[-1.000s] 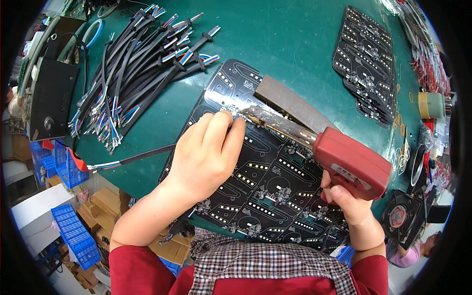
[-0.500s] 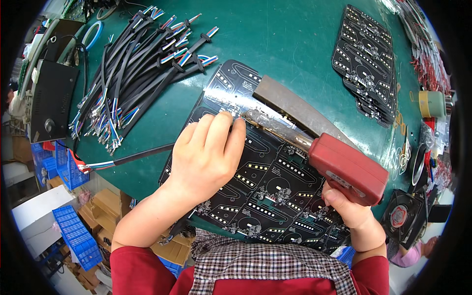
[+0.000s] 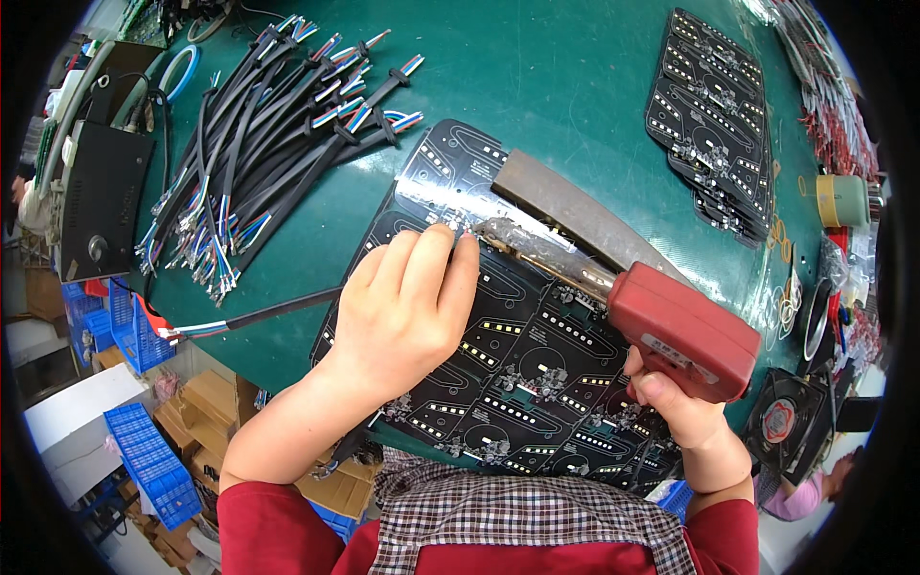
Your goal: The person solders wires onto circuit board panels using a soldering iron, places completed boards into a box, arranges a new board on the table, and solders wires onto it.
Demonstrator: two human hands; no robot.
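Panels of black circuit boards (image 3: 508,369) with rows of small pale LEDs lie before me. My left hand (image 3: 407,307) is closed in a pinch over the upper boards. From under it a black flat cable (image 3: 283,307) runs left, its coloured wires bare at the far end; its other end is hidden by my fingers. My right hand (image 3: 676,402) grips the red handle of a soldering gun (image 3: 685,331). Its tip touches or nearly touches the board beside my left fingertips. A dark grey metal bar (image 3: 575,206) lies across the boards just behind the gun.
A heap of black cables (image 3: 278,153) with stripped coloured ends lies at the back left. Stacked circuit boards (image 3: 714,125) stand at the back right. A black box with a knob (image 3: 101,201) is at the left edge; a fan (image 3: 781,417) sits at the right.
The soldering gun and my right hand have shifted very slightly right. My left hand has dropped a touch, still pinching at the same spot.
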